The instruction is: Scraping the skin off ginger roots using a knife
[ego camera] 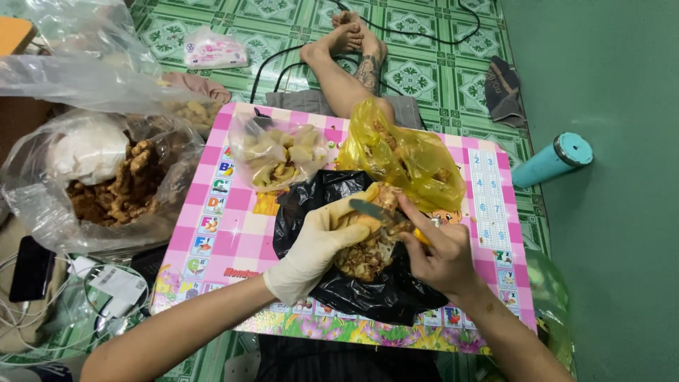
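My left hand [322,240], in a cream rubber glove, grips a knobbly brown ginger root [368,223] over a black plastic bag [339,283] full of brown peelings [364,258]. My bare right hand [435,251] holds a small knife with a yellow handle [422,238]; its blade [369,209] lies across the root. Both hands work above a low pink table [233,240]. Behind them stand a yellow bag [410,159] and a clear bag of pale peeled pieces [279,155].
A large clear bag of unpeeled ginger [120,187] sits on the floor at left, with cables and a dark phone [32,269] below it. My bare legs [346,71] stretch across green patterned tiles. A teal bottle [552,161] lies at right, near a dark cloth [503,88].
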